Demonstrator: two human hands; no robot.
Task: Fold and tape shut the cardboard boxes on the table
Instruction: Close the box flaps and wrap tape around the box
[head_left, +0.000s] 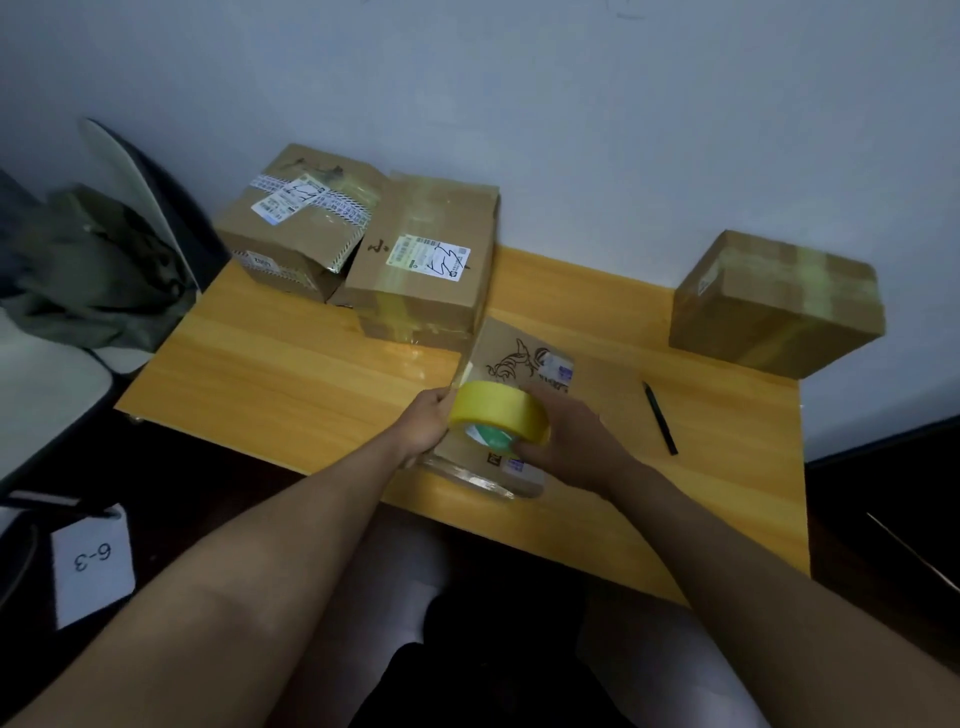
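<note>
Setting: a person is sitting at a yellow wooden table (291, 374) set against a pale wall, both bare forearms reaching forward over its near edge
Box in hand: a flat cardboard box (511, 358) printed with a black fish drawing is lying near the table's front edge, roughly at its middle, with clear tape showing along its near end
Left hand: the left hand (423, 423) is gripping the left edge of the flat cardboard box, fingers curled round it
Right hand: the right hand (566, 441) is grasping a yellow tape roll (498, 410), fingers wrapped round its right side, and is holding the roll on top of the flat cardboard box
Taped boxes: a box with a striped-tape band (296, 223) is sitting at the table's far left corner; a box with a white shipping label (431, 260) is touching it on the right and is leaning over the far end of the flat cardboard box
Far right: a sealed brown box (774, 301) is standing at the table's far right corner, well apart from the others
Pen: a black pen (660, 418) is lying on the table to the right of the flat cardboard box
Off the table: a white chair (135, 171) holding dark green clothing (93, 270) is standing left of the table, and a white card marked 6-3 (93, 564) is lying on the floor below it
</note>
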